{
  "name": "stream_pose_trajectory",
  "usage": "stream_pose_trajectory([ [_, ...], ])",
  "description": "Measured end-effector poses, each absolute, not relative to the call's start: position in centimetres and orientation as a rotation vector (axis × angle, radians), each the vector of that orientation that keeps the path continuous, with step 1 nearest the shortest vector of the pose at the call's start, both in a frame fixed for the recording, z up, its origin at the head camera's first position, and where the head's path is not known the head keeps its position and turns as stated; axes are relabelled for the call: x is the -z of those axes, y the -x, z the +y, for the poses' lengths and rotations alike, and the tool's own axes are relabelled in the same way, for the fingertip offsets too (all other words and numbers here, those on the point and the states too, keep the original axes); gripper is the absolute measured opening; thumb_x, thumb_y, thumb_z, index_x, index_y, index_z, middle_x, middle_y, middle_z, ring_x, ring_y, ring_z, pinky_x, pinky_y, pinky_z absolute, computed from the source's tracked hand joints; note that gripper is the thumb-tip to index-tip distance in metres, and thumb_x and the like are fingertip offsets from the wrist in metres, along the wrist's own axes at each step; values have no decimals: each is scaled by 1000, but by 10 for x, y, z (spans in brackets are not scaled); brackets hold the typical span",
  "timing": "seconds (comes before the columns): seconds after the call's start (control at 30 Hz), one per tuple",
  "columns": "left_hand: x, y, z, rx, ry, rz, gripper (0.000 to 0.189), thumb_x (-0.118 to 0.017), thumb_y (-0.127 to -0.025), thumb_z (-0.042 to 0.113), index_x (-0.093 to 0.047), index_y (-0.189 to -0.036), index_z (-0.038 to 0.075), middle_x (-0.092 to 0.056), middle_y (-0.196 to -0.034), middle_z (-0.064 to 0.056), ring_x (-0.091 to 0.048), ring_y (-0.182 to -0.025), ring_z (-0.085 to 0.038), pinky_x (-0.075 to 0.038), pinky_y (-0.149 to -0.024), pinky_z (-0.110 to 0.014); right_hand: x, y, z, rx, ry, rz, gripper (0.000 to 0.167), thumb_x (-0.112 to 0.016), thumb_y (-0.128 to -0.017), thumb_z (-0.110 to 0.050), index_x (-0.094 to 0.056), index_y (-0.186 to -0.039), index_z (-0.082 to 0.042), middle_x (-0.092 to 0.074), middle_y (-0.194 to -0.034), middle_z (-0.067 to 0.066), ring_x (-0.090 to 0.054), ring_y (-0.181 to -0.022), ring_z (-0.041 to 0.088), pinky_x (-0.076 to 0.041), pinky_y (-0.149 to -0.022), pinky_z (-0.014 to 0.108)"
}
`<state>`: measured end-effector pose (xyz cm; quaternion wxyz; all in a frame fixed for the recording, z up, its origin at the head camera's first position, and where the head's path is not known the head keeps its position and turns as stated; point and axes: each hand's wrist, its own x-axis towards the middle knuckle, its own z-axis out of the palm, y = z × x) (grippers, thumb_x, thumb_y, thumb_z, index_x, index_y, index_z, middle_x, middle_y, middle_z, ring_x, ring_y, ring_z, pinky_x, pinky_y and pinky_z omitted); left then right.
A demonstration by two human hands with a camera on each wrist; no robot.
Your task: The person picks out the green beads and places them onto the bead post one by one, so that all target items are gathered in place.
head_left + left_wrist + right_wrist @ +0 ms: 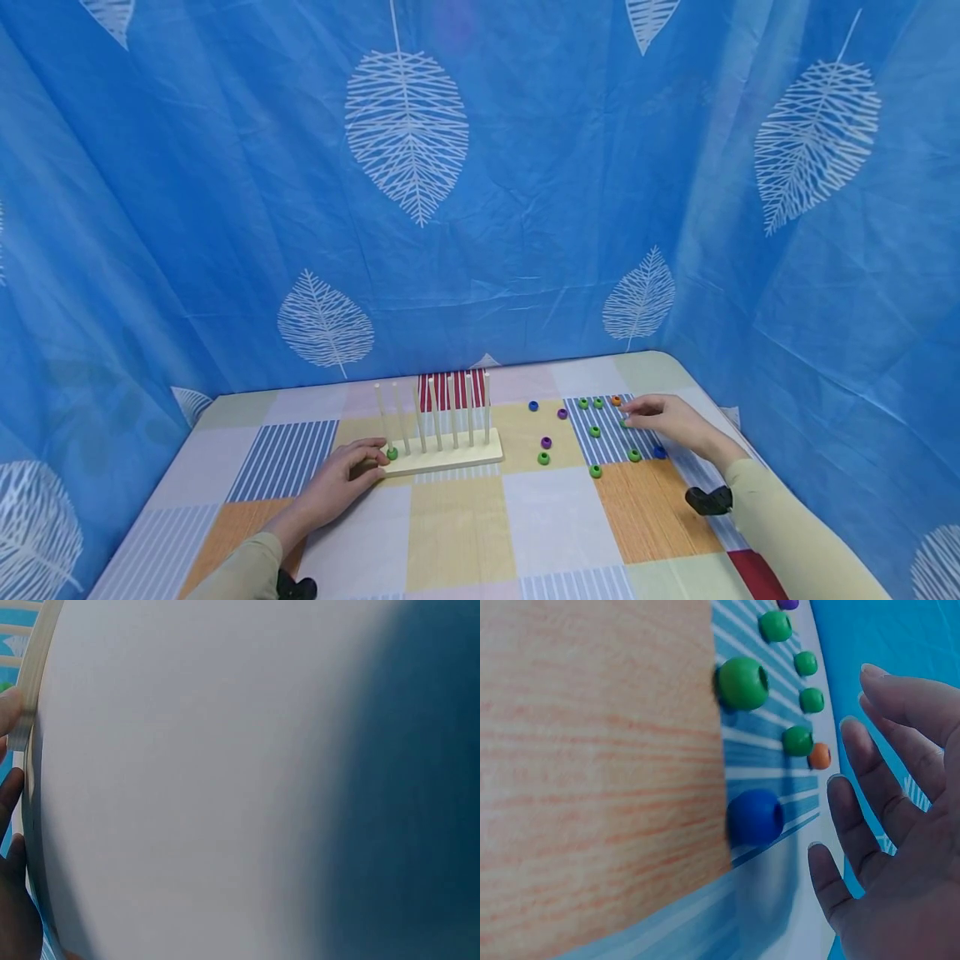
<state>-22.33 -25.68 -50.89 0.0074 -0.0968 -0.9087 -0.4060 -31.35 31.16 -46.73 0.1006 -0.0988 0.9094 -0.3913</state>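
A pale wooden peg rack (457,454) with a row of upright pegs stands on the table. My left hand (341,483) grips its left end, thumb along the front side. At the foot of the leftmost peg sits a green bead (392,454), close to the fingertips. Over on the right, my right hand (671,423) hovers above scattered beads, its fingers loosely spread with nothing between them in the right wrist view. Nearest to it are a green bead (624,423), partly covered by the fingertips, an orange bead (617,400) and a blue bead (756,817).
More beads lie between rack and right hand: a blue bead (533,406), a purple bead (546,442) and several green ones, such as the green bead (596,472). A patchwork-patterned cloth (465,525) covers the table. Blue leaf-print curtains (525,208) enclose the back and sides.
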Motion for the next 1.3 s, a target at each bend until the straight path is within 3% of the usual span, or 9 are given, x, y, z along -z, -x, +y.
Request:
stream_pose_trajectory([
  [0.4,508,223,-257,1282,299,-2843,6,-72,-98,24,-72,-103,26,-57,-145,-4,-47,-138,-35,-33,-115,-60,481,317,320,1108,224,2742,46,-75,-95,-34,-68,-131,-7,-65,-127,16,-58,-113,31,-51,-99,55],
  [0.87,509,223,-256,1261,293,-2843,7,-73,-98,24,-72,-104,26,-57,-145,-3,-47,-138,-34,-32,-116,-60,484,321,324,1076,158,2739,52,-76,-93,-41,-69,-131,-7,-61,-133,22,-54,-120,39,-44,-103,63],
  [1.3,510,223,-258,1293,308,-2831,7,-73,-98,24,-72,-104,26,-57,-146,-3,-46,-139,-34,-32,-116,-59,491,328,324,1085,206,2735,45,-74,-95,-37,-70,-129,-7,-61,-133,23,-54,-121,41,-45,-103,61],
])
